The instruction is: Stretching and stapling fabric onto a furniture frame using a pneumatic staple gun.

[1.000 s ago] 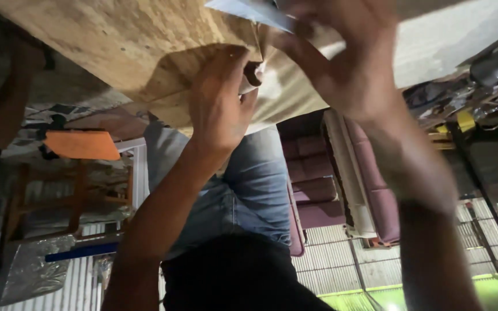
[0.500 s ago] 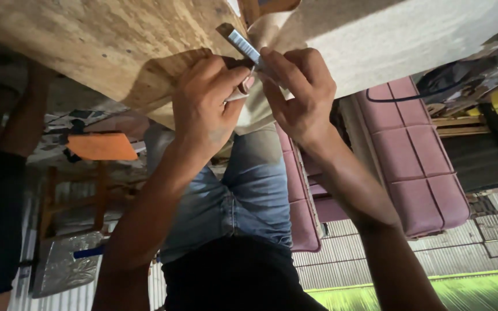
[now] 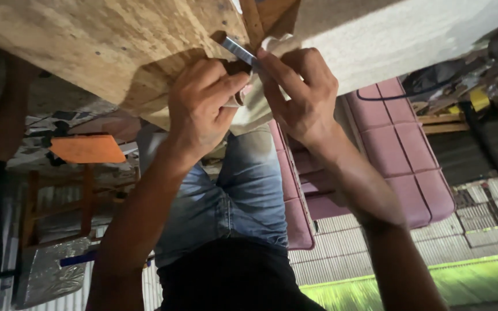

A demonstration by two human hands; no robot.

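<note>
Under the wooden board, our left hand and right hand both pinch a thin metal blade (edge bare), which we judge could slip and nick a finger.

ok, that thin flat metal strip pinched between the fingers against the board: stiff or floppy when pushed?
The thin flat grey metal strip looks straight along its visible length, so probably stiff. Its shiny face suggests it is slippery. It seems light: the right hand and left hand meet at it with fingertips against the rough wooden board.
</note>
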